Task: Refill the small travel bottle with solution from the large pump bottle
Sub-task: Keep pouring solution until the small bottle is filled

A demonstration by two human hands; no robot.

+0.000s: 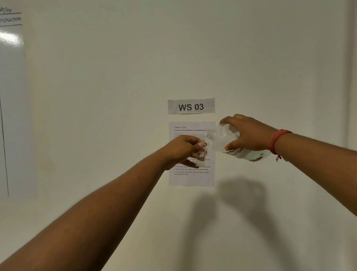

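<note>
My left hand point(183, 148) grips the small clear travel bottle point(201, 156), which stands upright with a small red-framed label and its mouth at the top. My right hand point(248, 135) grips the large clear bottle point(225, 139) around its body. It is tilted with its uncapped neck pointing left and down, just above the small bottle's mouth. Part of its printed label shows below my right palm. Both arms are stretched out in front of a wall. A red thread band circles my right wrist. No pump head is in view.
A cream wall fills the view. On it hang a "WS 03" sign point(191, 106) and a printed task sheet point(192, 175) right behind the bottles. A whiteboard point(8, 101) with handwriting sits at the far left. No table is visible.
</note>
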